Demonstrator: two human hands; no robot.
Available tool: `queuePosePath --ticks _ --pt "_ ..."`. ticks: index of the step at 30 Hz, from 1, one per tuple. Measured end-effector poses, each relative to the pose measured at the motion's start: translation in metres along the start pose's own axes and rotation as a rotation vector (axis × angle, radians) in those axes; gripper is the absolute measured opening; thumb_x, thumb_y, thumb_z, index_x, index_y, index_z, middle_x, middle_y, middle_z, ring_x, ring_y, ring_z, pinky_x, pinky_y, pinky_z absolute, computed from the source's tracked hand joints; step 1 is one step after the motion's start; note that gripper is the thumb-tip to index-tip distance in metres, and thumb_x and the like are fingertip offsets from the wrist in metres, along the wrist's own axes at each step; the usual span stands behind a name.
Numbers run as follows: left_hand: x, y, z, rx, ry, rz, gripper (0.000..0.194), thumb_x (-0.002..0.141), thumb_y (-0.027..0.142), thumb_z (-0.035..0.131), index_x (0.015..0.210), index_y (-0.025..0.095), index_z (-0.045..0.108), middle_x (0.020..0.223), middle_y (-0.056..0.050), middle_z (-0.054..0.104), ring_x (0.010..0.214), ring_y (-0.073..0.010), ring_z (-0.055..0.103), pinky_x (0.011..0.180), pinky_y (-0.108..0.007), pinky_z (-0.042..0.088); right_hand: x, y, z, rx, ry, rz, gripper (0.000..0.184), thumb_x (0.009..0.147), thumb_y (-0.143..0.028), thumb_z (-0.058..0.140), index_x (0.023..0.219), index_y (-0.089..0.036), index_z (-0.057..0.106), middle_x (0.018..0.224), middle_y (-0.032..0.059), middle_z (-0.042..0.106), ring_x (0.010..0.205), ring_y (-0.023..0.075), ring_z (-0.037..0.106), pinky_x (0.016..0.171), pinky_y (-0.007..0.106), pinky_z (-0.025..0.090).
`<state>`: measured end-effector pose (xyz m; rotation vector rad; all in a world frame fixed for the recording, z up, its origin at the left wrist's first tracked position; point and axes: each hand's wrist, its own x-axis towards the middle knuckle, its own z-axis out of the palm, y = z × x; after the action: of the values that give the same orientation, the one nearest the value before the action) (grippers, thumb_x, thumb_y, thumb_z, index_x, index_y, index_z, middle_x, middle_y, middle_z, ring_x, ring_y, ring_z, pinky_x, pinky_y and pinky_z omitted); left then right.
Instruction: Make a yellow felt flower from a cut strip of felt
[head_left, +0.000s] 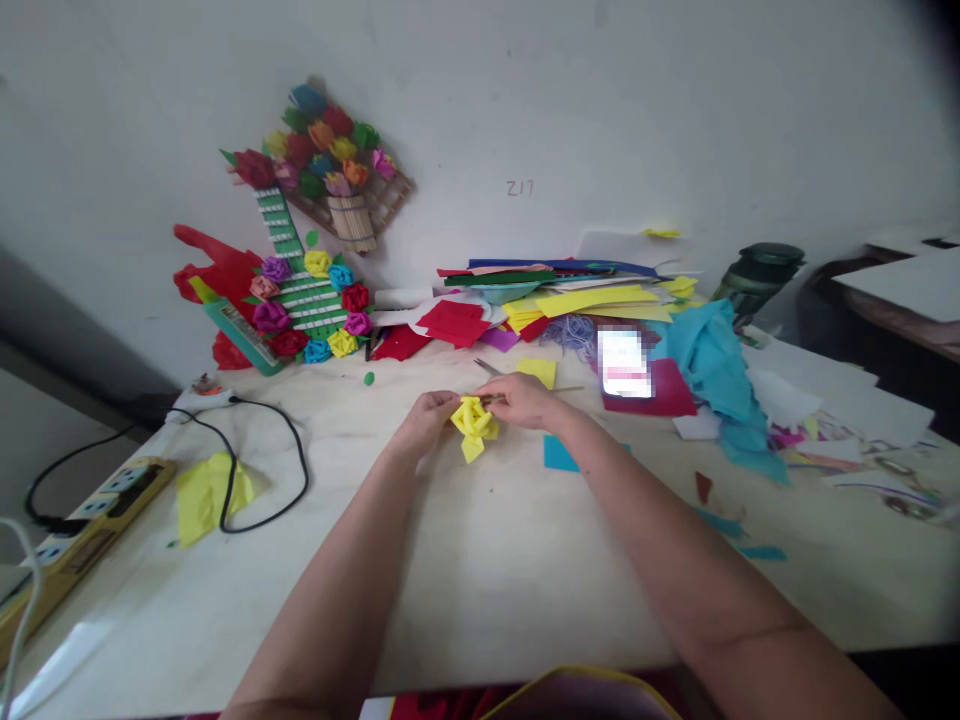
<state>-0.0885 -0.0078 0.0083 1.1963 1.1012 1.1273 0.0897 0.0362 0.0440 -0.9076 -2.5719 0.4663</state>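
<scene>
A yellow folded-paper flower (471,418) is held just above the table, with a pointed paper flap hanging below it. My left hand (429,418) pinches its left edge. At the flower's right side, my right hand (523,400) is closed with fingertips together on a thin brown stick, whose pale end (571,388) sticks out past the knuckles. Beyond the right hand lies a narrow grey pointed blade (487,367), partly hidden by the fingers. A yellow paper square (537,373) lies behind that hand, and a blue paper piece (561,453) is beside the right forearm.
A lit phone (625,364) rests on dark red paper. Coloured sheets (585,300) pile along the wall near crumpled blue paper (701,350). At left are a glue bottle (238,330), a flower-decorated paper craft (315,300), a black cable (306,450) and a power strip (97,520).
</scene>
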Motion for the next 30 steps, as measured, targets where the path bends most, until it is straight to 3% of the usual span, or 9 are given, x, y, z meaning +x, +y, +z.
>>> queuePosePath --ticks 6,14,18,20,23,25,27,30 --pt "0.003 -0.003 -0.002 0.011 0.007 0.018 0.023 0.066 0.034 0.057 0.068 0.011 0.057 0.059 -0.001 0.057 0.052 -0.0093 0.051 0.053 -0.021 0.038 0.002 -0.003 0.000 -0.091 -0.010 0.048 0.033 0.070 -0.021 0.046 0.100 -0.030 0.059 0.097 -0.0027 0.063 0.085 0.0147 0.056 0.070 0.023 0.039" --pt "0.000 0.001 0.001 0.046 -0.040 0.008 0.024 0.067 0.035 0.057 0.069 0.011 0.058 0.061 -0.002 0.058 0.056 -0.0103 0.053 0.057 -0.023 0.040 0.004 -0.010 -0.004 -0.144 -0.094 0.273 0.021 0.065 -0.025 0.050 0.082 -0.025 0.064 0.085 0.0008 0.065 0.072 0.0160 0.057 0.054 0.022 0.036" --pt "0.000 0.002 0.001 0.046 -0.014 0.016 0.023 0.066 0.034 0.058 0.066 0.011 0.058 0.058 -0.001 0.057 0.053 -0.0094 0.051 0.054 -0.021 0.039 0.002 -0.008 -0.008 -0.046 -0.110 0.203 0.022 0.065 -0.026 0.052 0.083 -0.026 0.063 0.084 -0.0007 0.064 0.070 0.0134 0.055 0.055 0.021 0.036" --pt "0.000 0.001 0.000 0.021 0.003 0.010 0.022 0.064 0.034 0.059 0.065 0.012 0.058 0.057 -0.001 0.057 0.052 -0.0095 0.051 0.054 -0.021 0.040 0.001 -0.008 -0.011 -0.009 -0.023 0.125 0.024 0.064 -0.023 0.052 0.087 -0.024 0.062 0.088 -0.0003 0.063 0.069 0.0117 0.054 0.057 0.020 0.036" --pt "0.001 0.000 -0.002 -0.064 0.084 -0.007 0.023 0.061 0.034 0.061 0.065 0.012 0.058 0.058 -0.001 0.058 0.052 -0.0104 0.052 0.054 -0.023 0.041 -0.002 -0.012 -0.017 0.005 0.280 -0.032 0.021 0.067 -0.020 0.048 0.083 -0.019 0.060 0.091 0.0027 0.060 0.072 0.0112 0.051 0.061 0.021 0.035" --pt "0.003 -0.002 -0.005 -0.138 0.160 0.000 0.024 0.060 0.034 0.063 0.066 0.012 0.059 0.060 -0.002 0.059 0.053 -0.0117 0.053 0.056 -0.024 0.042 -0.004 -0.016 -0.020 -0.010 0.429 -0.108 0.016 0.070 -0.021 0.044 0.073 -0.016 0.059 0.080 0.0036 0.060 0.070 0.0113 0.050 0.062 0.022 0.034" --pt "0.005 -0.004 -0.007 -0.204 0.208 0.023 0.025 0.059 0.034 0.064 0.068 0.011 0.059 0.063 -0.004 0.061 0.056 -0.0130 0.055 0.057 -0.026 0.043 -0.005 -0.017 -0.020 -0.035 0.432 -0.098 0.020 0.071 -0.024 0.044 0.058 -0.015 0.056 0.062 0.0020 0.056 0.061 0.0106 0.047 0.058 0.022 0.031" --pt "0.007 -0.006 -0.010 -0.279 0.220 0.056 0.025 0.058 0.033 0.065 0.070 0.011 0.061 0.066 -0.005 0.062 0.058 -0.0137 0.056 0.059 -0.027 0.044 -0.003 -0.014 -0.013 -0.019 0.357 0.099 0.025 0.069 -0.027 0.046 0.048 -0.015 0.053 0.049 0.0001 0.050 0.053 0.0099 0.043 0.053 0.023 0.029"
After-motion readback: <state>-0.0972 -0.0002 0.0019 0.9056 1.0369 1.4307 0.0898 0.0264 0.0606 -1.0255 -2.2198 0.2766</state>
